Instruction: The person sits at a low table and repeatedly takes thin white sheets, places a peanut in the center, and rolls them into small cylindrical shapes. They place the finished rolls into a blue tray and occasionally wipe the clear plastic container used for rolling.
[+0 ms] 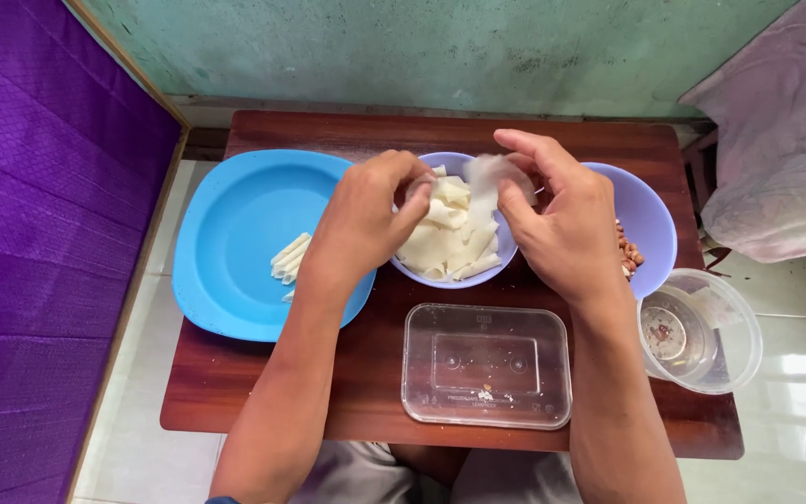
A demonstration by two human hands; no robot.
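1. Wooden bench (282, 392) carries everything beneath both hands.
2. Blue plate (235, 243), left of the left hand (361, 219), holds only a few rolled pieces (289, 259); most work seems left.
3. Lavender bowl (445, 275), under the hands, is heaped with white strips (445, 243).
4. One thin white sheet (492, 177) is pinched between left fingers and the right hand (566, 224).
5. Empty clear tub (487, 364) lies nearer the body.

bare forearms, a blue sleeve edge (223, 500), light grey shorts (366, 476).

left hand (366, 219) fingers pinched, right hand (562, 219) fingers curled
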